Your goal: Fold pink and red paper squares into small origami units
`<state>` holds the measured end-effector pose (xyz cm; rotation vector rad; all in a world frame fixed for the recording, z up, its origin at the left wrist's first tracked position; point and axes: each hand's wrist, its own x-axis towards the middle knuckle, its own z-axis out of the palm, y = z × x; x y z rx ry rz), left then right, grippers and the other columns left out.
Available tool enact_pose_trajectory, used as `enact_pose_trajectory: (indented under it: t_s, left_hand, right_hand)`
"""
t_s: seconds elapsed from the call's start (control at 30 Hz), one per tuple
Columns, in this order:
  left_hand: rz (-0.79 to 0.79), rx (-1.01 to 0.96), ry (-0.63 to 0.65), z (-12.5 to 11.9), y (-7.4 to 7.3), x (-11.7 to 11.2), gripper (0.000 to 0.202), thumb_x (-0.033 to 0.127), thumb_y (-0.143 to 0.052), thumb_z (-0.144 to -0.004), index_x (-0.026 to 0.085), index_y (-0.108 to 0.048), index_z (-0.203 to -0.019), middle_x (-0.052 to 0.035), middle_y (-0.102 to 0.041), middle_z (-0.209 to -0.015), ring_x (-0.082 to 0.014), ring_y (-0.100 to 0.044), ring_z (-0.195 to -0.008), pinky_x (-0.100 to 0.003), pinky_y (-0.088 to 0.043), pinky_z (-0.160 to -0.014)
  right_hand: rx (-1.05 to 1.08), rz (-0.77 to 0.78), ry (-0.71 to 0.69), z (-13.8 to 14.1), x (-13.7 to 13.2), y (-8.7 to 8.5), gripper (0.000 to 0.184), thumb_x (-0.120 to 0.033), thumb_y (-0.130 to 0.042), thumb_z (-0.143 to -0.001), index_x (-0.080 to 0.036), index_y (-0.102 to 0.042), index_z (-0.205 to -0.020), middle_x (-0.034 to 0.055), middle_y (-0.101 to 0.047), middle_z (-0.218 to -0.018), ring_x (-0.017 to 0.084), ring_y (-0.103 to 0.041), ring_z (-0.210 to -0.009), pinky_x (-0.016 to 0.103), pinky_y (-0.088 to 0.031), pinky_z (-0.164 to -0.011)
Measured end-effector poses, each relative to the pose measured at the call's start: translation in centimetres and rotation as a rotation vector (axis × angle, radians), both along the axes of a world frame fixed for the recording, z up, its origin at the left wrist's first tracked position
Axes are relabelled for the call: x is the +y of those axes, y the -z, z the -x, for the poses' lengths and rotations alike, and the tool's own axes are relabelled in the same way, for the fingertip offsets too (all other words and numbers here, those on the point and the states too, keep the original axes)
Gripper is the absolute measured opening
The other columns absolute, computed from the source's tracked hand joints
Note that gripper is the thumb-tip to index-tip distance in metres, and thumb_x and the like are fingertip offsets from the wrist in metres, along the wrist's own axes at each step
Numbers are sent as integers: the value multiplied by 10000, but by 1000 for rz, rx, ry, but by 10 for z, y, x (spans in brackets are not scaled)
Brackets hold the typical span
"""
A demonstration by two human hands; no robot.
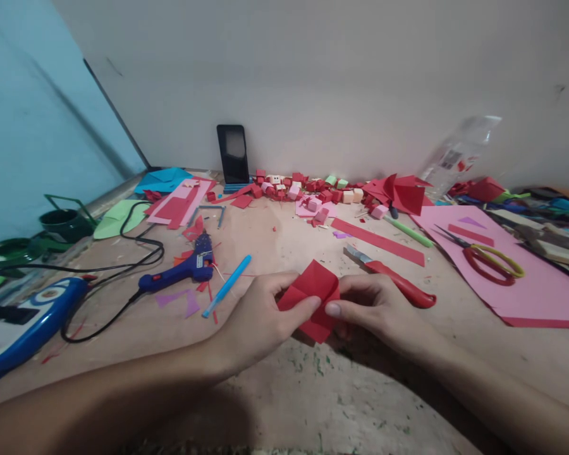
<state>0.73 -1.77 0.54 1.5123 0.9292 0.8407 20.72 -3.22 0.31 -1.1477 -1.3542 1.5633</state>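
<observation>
While left hand (pixel 258 319) and right hand (pixel 372 309) pinch red paper (pixel 313 287), cutter (pixel 401 285) (red-handled) lies just behind.

brightness: the scene was dim and flat, colours muted, under even indoor light
source: light fell from above; no lamp was in view
shadows: a soft dark patch lay on the table (pixel 284 246) under the right hand (pixel 374 309), toward 5 o'clock
glare: a faint sheen showed on the phone (pixel 232 151) at 12 o'clock and the plastic bag (pixel 459 148) at 2 o'clock
focus: the red paper (pixel 313 297) at centre was fairly sharp; the left forearm (pixel 99 404) at 7 o'clock was soft and murky
distortion: wide-angle stretch pulled the 3 and 9 o'clock edges
</observation>
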Motion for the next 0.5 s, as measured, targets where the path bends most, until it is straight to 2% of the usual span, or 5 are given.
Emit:
enact_pose_trajectory:
  t_s: [0.23, 0.5]
  left_hand:
    - [181, -95, -2, 0, 0, -1, 260, 408, -705, -852, 152, -745, -835, -62, -730, -745, -193, -668, -624, -278, -546, -570]
    - [83, -35, -7, 1, 2, 0, 248, 372, -680, -851, 133, -743, -826, -47, -717, -752, -175, -651, -644, -259, -535, -572]
  right_hand:
    - [55, 26, -24, -10, 3, 11, 330, -485, -823, -853, -156, -792, -839, 46, -738, -612, 132, -653, -520, 245, -522, -541]
    - [-10, 8, 27, -7, 3, 8, 313, -475, -839, -829, -167, -788, -809, 25, -719, -591, 132, -639, -514, 240, -503, -530]
